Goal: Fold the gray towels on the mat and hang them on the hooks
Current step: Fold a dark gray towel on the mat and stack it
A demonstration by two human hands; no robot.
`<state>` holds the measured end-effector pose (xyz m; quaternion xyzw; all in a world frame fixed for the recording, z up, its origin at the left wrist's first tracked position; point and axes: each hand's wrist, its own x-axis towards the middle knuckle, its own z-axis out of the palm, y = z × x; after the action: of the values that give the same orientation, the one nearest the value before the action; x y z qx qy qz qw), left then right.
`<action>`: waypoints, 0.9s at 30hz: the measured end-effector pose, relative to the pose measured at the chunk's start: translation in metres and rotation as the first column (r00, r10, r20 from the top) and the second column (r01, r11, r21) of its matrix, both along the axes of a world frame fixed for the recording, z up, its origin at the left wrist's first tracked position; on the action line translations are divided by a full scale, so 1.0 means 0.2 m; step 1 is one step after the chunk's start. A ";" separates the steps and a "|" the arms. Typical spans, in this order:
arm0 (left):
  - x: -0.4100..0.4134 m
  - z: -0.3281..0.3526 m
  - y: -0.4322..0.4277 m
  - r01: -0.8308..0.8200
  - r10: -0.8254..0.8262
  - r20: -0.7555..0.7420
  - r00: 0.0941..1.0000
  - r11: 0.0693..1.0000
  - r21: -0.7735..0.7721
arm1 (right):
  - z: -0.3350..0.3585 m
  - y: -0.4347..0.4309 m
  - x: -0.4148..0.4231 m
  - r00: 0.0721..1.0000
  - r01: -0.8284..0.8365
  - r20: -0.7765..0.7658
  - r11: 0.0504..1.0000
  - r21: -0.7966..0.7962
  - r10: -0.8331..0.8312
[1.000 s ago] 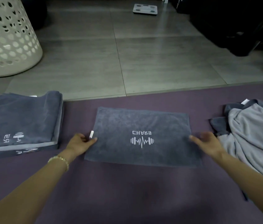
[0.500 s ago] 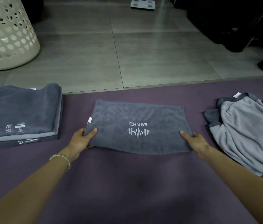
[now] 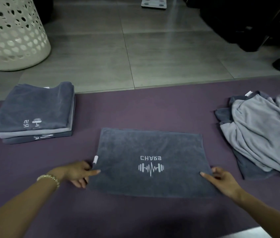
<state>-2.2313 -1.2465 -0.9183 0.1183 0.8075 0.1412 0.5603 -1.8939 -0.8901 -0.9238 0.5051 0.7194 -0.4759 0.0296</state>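
A dark gray towel (image 3: 146,152), folded to a flat rectangle with a white "CHARG" barbell logo, lies in the middle of the purple mat (image 3: 135,109). My left hand (image 3: 77,174) pinches its left edge near the front corner, just below a small white tag. Over at the right edge, close to the front corner, my right hand (image 3: 221,180) pinches the cloth with its forefinger on top. To the left a stack of folded gray towels (image 3: 34,112) sits on the mat. At the right lies a loose pile of unfolded gray towels (image 3: 264,133).
A white perforated laundry basket (image 3: 10,35) stands on the gray tiled floor at the back left. A bathroom scale (image 3: 153,3) lies far back. Dark furniture (image 3: 247,23) fills the back right. No hooks are in view.
The towel has come nearer to me on the mat. Both hands slid from the middle of its side edges down toward the front corners.
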 end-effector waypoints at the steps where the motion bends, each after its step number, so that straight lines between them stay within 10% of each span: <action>1: -0.02 -0.01 0.01 -0.007 0.010 -0.118 0.993 1.000 0.024 | 0.00 0.02 -0.03 1.000 0.000 -0.003 0.994 0.111 0.000; 6: -0.08 -0.03 0.18 -0.014 0.299 -0.524 0.798 0.878 0.478 | 0.06 0.20 -0.26 0.991 -0.112 -0.030 0.919 0.379 0.133; 12: -0.15 -0.10 0.36 0.449 -0.153 -0.780 0.606 0.876 0.177 | 0.01 0.33 -0.48 0.876 -0.481 0.195 0.780 0.400 0.441; 18: -0.25 -0.10 0.40 0.514 -0.079 -0.877 0.473 0.834 0.202 | 0.00 0.39 -0.53 0.868 -0.494 0.234 0.708 0.505 0.439; 24: -0.28 -0.11 0.39 0.315 0.056 -0.779 0.625 0.895 0.317 | -0.01 0.44 -0.51 0.901 -0.396 0.063 0.754 0.525 0.430; 27: -0.31 -0.11 0.37 -0.031 0.355 -0.463 0.812 0.818 0.574 | -0.01 0.45 -0.50 0.944 -0.228 -0.123 0.874 0.430 0.307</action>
<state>-2.2927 -1.1719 -0.9400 0.2202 0.8681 0.3816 0.2289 -1.9930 -0.8001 -0.9262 0.3482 0.8657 -0.3509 -0.0790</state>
